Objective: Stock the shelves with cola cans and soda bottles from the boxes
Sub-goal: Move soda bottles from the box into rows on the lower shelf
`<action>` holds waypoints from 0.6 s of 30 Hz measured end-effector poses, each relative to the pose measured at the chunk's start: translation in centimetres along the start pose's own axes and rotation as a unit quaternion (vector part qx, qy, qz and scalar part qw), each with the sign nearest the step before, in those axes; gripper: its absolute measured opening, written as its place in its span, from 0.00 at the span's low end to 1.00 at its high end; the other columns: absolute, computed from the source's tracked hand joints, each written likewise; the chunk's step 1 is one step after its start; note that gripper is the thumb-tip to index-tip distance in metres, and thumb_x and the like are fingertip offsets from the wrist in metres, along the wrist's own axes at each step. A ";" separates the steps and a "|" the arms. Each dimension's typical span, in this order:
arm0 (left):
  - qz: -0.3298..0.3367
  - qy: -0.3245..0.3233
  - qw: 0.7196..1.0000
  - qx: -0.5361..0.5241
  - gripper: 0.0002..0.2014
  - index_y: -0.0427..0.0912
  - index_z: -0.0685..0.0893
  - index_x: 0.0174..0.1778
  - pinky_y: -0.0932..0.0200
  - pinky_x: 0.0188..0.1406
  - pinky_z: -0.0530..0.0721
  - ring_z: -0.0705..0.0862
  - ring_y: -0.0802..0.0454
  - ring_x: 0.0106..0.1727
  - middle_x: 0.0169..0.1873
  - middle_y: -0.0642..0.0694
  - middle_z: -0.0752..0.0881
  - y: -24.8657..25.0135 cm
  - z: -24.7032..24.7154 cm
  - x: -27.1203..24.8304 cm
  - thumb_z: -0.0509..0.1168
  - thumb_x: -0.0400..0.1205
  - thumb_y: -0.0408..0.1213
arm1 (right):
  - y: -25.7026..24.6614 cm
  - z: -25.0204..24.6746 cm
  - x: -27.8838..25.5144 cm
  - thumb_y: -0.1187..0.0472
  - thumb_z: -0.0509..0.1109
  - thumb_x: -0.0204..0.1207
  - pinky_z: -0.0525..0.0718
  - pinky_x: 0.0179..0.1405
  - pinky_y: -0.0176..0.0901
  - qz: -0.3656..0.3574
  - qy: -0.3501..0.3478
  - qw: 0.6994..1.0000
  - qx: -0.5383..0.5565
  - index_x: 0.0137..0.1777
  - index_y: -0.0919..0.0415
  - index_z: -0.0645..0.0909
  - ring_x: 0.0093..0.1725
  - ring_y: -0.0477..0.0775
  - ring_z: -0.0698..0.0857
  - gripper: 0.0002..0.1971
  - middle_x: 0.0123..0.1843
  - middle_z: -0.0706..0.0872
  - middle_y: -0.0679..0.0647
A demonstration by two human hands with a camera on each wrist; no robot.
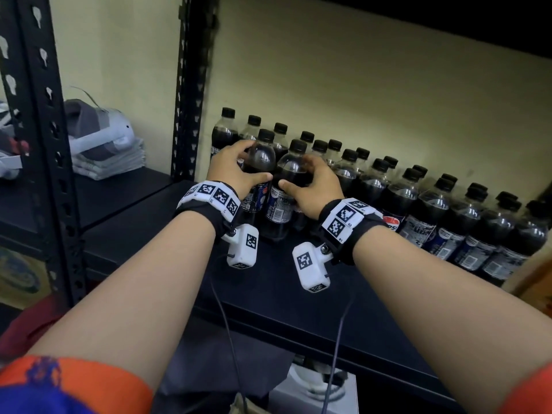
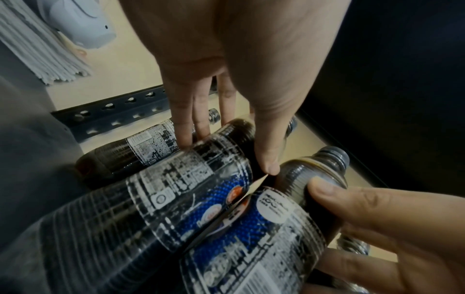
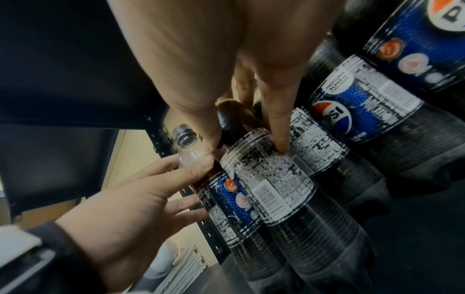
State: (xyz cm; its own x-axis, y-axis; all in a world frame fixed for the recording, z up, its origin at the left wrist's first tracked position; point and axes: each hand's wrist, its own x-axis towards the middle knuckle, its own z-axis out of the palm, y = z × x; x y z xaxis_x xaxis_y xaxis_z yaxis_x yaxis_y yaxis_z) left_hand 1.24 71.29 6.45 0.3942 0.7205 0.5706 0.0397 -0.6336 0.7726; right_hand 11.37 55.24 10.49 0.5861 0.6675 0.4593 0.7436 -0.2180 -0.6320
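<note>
Two dark cola bottles with black caps and blue labels stand side by side, touching, at the left end of the black shelf (image 1: pixel 298 297). My left hand (image 1: pixel 254 162) grips the left bottle (image 1: pixel 254 200) around its shoulder, thumb in front and fingers behind. My right hand (image 1: pixel 297 171) grips the right bottle (image 1: pixel 277 206) the same way. In the left wrist view the left bottle (image 2: pixel 176 189) lies under my left fingers (image 2: pixel 186 127). In the right wrist view my right fingers (image 3: pixel 276 123) wrap the right bottle (image 3: pixel 274 179). Whether the bases rest on the shelf is unclear.
Two rows of like bottles (image 1: pixel 433 204) run along the back wall to the right. A black perforated post (image 1: pixel 191 94) stands just left of the bottles. The neighbouring shelf holds folded cloths (image 1: pixel 110 162) and a grey-white object. Bare shelf lies in front of my wrists.
</note>
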 end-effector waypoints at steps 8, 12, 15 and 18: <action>0.009 0.035 0.999 -0.016 0.40 0.54 0.81 0.74 0.45 0.65 0.85 0.84 0.54 0.63 0.58 0.52 0.86 -1.8 0.8 1.8 0.86 0.65 0.47 | 0.5 1.5 2.1 0.55 0.81 0.76 0.73 0.68 0.37 -0.031 0.009 0.999 -0.024 0.82 0.57 0.68 0.78 0.53 0.76 0.37 0.78 0.79 0.54; 0.007 0.051 0.998 -0.026 0.37 0.53 0.82 0.71 0.46 0.64 0.86 0.85 0.54 0.61 0.55 0.54 0.87 -1.9 0.8 2.1 0.86 0.65 0.45 | 0.5 2.0 2.8 0.56 0.82 0.75 0.75 0.65 0.37 -0.048 0.010 0.998 -0.033 0.80 0.58 0.69 0.74 0.53 0.80 0.36 0.75 0.81 0.54; 0.007 0.054 0.998 -0.045 0.35 0.53 0.83 0.69 0.47 0.62 0.88 0.88 0.54 0.58 0.55 0.55 0.87 -2.0 0.6 2.2 0.86 0.66 0.40 | 0.4 2.2 3.1 0.57 0.81 0.75 0.77 0.65 0.39 -0.066 0.005 0.996 -0.053 0.79 0.57 0.69 0.73 0.54 0.81 0.35 0.73 0.83 0.53; 0.005 0.055 0.997 -0.058 0.35 0.52 0.83 0.70 0.51 0.62 0.88 0.88 0.55 0.58 0.55 0.54 0.88 -2.1 0.3 2.3 0.86 0.66 0.39 | 0.3 2.3 3.4 0.56 0.81 0.76 0.83 0.65 0.48 -0.078 -0.002 0.992 -0.102 0.79 0.56 0.68 0.70 0.57 0.83 0.35 0.70 0.84 0.54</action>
State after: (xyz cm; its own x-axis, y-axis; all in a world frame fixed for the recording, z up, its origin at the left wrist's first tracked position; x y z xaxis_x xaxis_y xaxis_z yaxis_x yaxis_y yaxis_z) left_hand 2.37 74.18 6.03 0.2915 0.7447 0.6004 -0.0725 -0.6086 0.7901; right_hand 12.83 59.05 10.42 0.4584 0.7073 0.5382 0.8747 -0.2519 -0.4140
